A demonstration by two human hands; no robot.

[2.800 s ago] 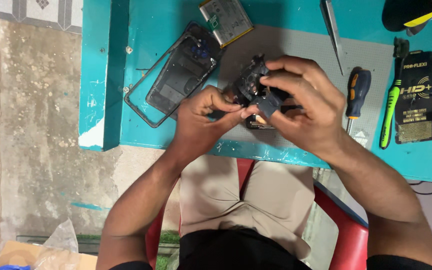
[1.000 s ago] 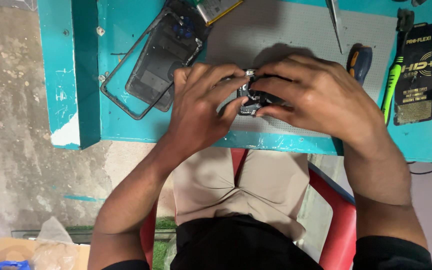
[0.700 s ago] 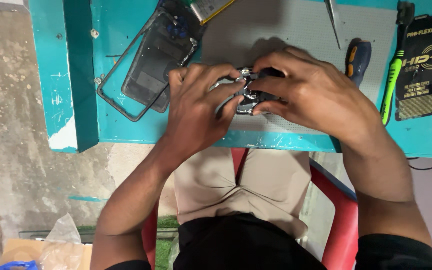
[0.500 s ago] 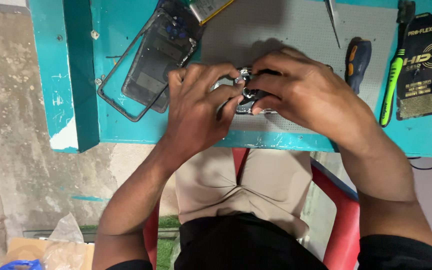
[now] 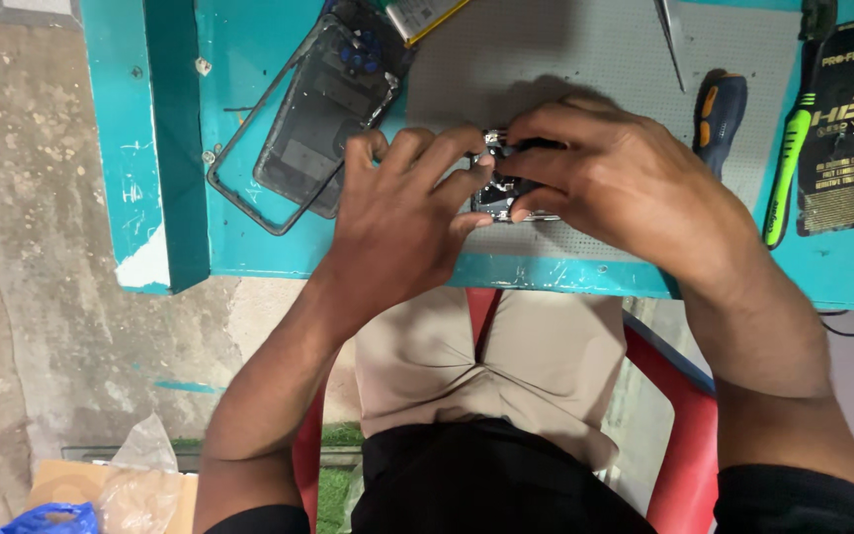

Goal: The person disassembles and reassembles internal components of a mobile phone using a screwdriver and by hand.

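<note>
Both my hands meet over a small dark phone circuit board [image 5: 502, 193] with metal parts, held just above the grey work mat [image 5: 565, 59] on the teal table [image 5: 249, 59]. My left hand [image 5: 402, 213] pinches its left side with thumb and fingers. Gripping the board from the right and above, my right hand [image 5: 615, 178] hides most of it. An opened phone body with a loose frame [image 5: 313, 109] lies to the left of my left hand.
A phone battery [image 5: 422, 12] lies at the mat's top edge. Tweezers [image 5: 672, 40], a blue-and-orange screwdriver [image 5: 719, 109], a green-handled tool [image 5: 788, 163] and a black packet [image 5: 847, 124] lie to the right. A red chair [image 5: 679, 435] is under me, concrete floor at left.
Since the oldest frame my hands have lowered the board closer to the mat and closed more tightly over it. In the last second they barely moved.
</note>
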